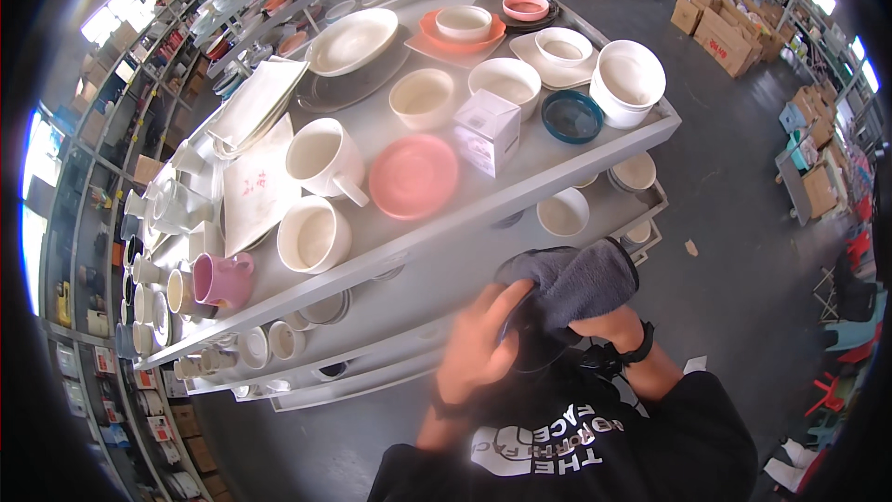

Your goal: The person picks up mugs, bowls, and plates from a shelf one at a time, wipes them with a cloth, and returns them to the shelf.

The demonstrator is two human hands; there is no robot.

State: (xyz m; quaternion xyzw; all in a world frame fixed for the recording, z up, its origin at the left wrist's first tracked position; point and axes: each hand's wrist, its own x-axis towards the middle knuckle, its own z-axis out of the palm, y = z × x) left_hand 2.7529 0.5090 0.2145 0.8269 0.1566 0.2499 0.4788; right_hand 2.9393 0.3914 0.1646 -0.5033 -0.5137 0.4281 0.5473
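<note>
In front of my chest, my left hand [478, 339] is closed on the edge of a dark, round-edged dish [531, 342], mostly hidden by fingers and cloth and slightly blurred. A dark grey towel [590, 284] with a black border is bunched over the dish. My right hand [611, 325] grips this towel from below; its fingers are largely covered by the fabric. Both hands are just off the near edge of the grey shelf rack [548, 181]. Closest on the top shelf are a pink plate [413, 177], a small white box [487, 133] and a teal bowl [571, 117].
White bowls, mugs and plates crowd the top shelf, among them a large white mug [321, 160] and a pink mug [223, 279]. Lower tiers hold more bowls [563, 212]. Cardboard boxes [725, 37] stand at the far right; stocked shelving [93, 270] lines the left.
</note>
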